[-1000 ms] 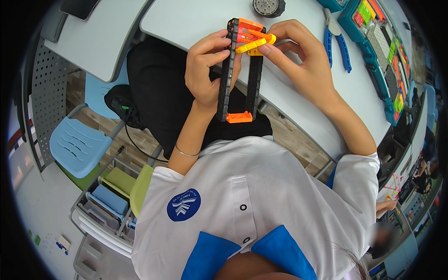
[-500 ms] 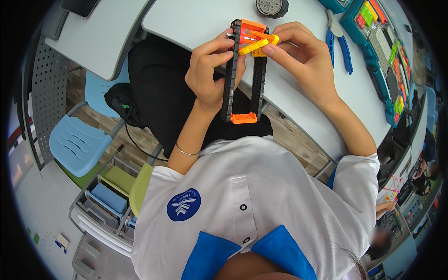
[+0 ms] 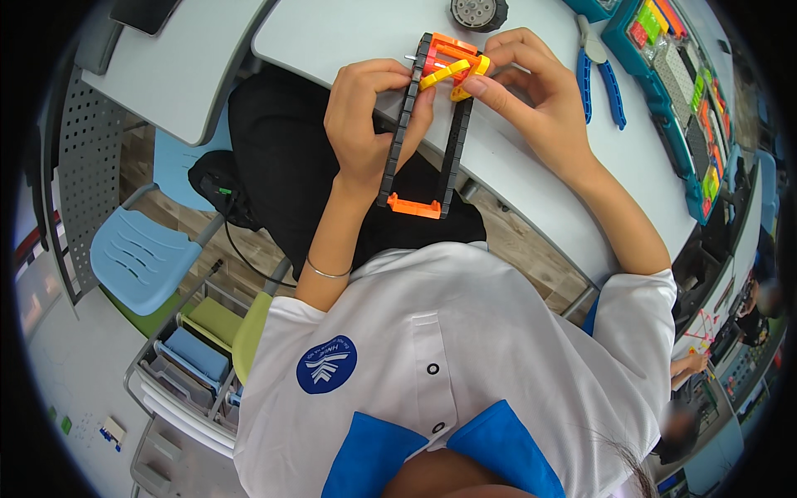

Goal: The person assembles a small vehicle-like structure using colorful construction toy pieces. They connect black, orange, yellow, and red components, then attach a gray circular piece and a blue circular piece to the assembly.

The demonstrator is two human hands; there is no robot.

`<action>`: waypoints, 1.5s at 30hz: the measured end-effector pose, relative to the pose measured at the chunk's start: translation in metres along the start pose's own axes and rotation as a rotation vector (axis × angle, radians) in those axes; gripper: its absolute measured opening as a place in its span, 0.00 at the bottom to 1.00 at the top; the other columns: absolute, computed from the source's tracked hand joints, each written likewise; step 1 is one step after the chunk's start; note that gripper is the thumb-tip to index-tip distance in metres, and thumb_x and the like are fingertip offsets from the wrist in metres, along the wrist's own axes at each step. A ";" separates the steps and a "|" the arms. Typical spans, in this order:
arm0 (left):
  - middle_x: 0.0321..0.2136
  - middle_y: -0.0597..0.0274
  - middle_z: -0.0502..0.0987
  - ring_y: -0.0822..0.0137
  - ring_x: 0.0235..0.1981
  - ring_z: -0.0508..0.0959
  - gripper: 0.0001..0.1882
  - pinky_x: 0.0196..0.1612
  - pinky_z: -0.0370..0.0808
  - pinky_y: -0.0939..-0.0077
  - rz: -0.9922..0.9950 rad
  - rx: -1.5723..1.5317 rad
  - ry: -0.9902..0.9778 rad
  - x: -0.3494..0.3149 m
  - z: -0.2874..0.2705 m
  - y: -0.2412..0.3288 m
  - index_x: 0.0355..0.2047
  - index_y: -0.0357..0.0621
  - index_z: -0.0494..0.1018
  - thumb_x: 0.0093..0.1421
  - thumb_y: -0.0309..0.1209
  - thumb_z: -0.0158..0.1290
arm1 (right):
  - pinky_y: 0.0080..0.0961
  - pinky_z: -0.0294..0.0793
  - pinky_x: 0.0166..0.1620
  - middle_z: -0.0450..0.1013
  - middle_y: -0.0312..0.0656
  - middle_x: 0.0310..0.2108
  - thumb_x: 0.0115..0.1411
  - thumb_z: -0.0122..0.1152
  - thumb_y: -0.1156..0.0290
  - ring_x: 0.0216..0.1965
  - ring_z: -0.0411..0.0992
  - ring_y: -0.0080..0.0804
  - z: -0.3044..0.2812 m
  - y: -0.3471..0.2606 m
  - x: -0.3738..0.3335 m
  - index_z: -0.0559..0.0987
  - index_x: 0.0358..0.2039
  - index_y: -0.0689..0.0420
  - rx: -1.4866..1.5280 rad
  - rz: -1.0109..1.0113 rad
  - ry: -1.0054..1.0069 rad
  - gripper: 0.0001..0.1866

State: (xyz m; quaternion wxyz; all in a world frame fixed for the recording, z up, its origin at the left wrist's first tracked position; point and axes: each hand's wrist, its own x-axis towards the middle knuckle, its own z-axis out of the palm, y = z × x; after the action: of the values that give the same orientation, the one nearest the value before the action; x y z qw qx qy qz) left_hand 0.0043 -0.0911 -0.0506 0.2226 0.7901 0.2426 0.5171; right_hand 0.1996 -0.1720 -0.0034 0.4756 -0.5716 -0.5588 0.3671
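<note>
A long building-block frame, made of two black beams [image 3: 403,133] joined by orange connector pieces [image 3: 415,206], tilts over my lap at the table's edge. My left hand [image 3: 361,116] is closed on its left beam near the upper end, where a short grey pin sticks out. Red parts sit between the beams there. My right hand [image 3: 535,104] pinches a yellow angled piece [image 3: 447,75] at its right end; this piece lies across the frame's upper part. Whether it is attached cannot be made out, and some fingertips are hidden.
On the white table [image 3: 540,178] lie a grey-and-black wheel [image 3: 477,12] and blue-handled pliers [image 3: 601,70]. A teal case [image 3: 664,100] of colourful building parts stands at the right. Blue chairs [image 3: 141,257] are at left, and another person's hand [image 3: 691,363] shows at far right.
The frame's lower end has swung left, so it slants more. The yellow piece has turned within my right hand's pinch, and my left fingers have shifted slightly up along the beam.
</note>
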 end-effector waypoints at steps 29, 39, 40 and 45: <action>0.27 0.60 0.78 0.80 0.29 0.77 0.11 0.29 0.73 0.85 -0.677 -0.577 -0.015 0.015 -0.001 0.046 0.34 0.38 0.67 0.63 0.26 0.60 | 0.37 0.70 0.50 0.73 0.41 0.44 0.41 0.71 0.74 0.48 0.71 0.42 0.013 -0.016 -0.004 0.80 0.40 0.53 -0.696 -0.821 0.156 0.22; 0.28 0.58 0.80 0.77 0.31 0.80 0.11 0.32 0.76 0.84 -0.573 -0.413 -0.079 0.017 -0.005 0.033 0.33 0.35 0.67 0.63 0.25 0.60 | 0.42 0.54 0.65 0.72 0.38 0.41 0.45 0.64 0.77 0.48 0.71 0.34 0.020 -0.026 -0.012 0.76 0.37 0.53 -0.339 -0.543 -0.109 0.16; 0.28 0.58 0.80 0.77 0.31 0.79 0.11 0.32 0.76 0.84 -0.578 -0.425 -0.077 0.017 -0.005 0.032 0.33 0.35 0.67 0.63 0.25 0.60 | 0.42 0.54 0.65 0.72 0.38 0.40 0.44 0.64 0.77 0.48 0.71 0.34 0.020 -0.026 -0.012 0.76 0.36 0.53 -0.339 -0.543 -0.104 0.15; 0.29 0.59 0.79 0.78 0.31 0.78 0.11 0.32 0.75 0.84 -0.563 -0.408 -0.067 0.020 -0.007 0.032 0.33 0.35 0.67 0.62 0.25 0.60 | 0.43 0.56 0.65 0.72 0.37 0.39 0.44 0.64 0.77 0.47 0.71 0.34 0.019 -0.024 -0.010 0.76 0.35 0.53 -0.349 -0.552 -0.091 0.14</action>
State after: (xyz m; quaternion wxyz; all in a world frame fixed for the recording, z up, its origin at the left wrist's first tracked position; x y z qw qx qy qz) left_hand 0.0098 -0.1029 -0.0145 0.5176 0.6478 0.3355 0.4470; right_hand 0.1735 -0.1812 0.0131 0.4263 -0.4547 -0.7678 0.1483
